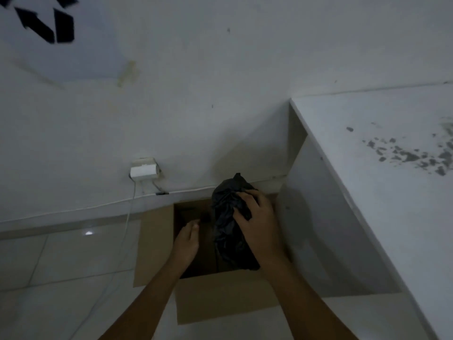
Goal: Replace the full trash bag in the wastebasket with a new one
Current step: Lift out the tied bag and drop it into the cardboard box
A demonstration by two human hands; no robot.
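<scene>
**Black bag gripped over the box**

I see the right hand (255,219) curled round the bunched black trash bag (226,222), which hangs partly inside the open cardboard box (220,298). The left hand (187,241) reaches into the box with relaxed fingers, holding nothing. The box sits on the tiled floor (61,253) beside a white desk (382,173), against the wall (196,94).

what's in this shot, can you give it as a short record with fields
container: open cardboard box on the tiled floor, flaps folded out
bag: black trash bag bunched up, partly inside the box
right hand: right hand grips the bag near its top
left hand: left hand over the box opening, holding nothing
beside box: white desk with dark specks on top
wall: white wall box with a cable running down
</scene>
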